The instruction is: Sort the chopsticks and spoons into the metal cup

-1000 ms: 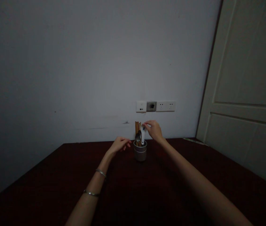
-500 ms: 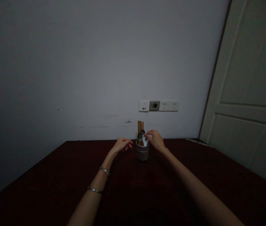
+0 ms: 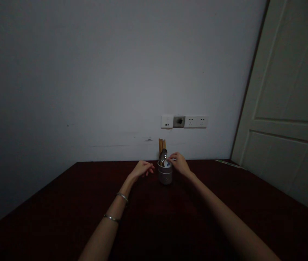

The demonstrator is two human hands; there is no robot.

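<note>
A grey cup-shaped holder point(image 3: 165, 176) stands upright near the back of the table. It contains wooden chopsticks point(image 3: 160, 145), a shiny metal spoon point(image 3: 163, 156) and a white spoon with blue marks point(image 3: 167, 164). My right hand point(image 3: 180, 164) is at the holder's right rim, thumb and forefinger pinched at the upper edge of the white spoon. Left of the holder, my left hand point(image 3: 142, 169) hovers just apart from it, fingers loosely bent and slightly spread, with nothing visible in them. Two bangles point(image 3: 112, 218) circle my left forearm.
The dark red table point(image 3: 167, 221) reaches back to a pale wall point(image 3: 115, 72). Sockets and a switch point(image 3: 183, 121) are set in the wall above the holder. A panelled door point(image 3: 287, 108) rises at the right. A thin strip point(image 3: 228, 164) lies along the table's back right edge.
The white spoon sits lower in the holder, and my right fingertips have come down slightly with it. The metal spoon's bowl shows more brightly. My left hand has dropped a little.
</note>
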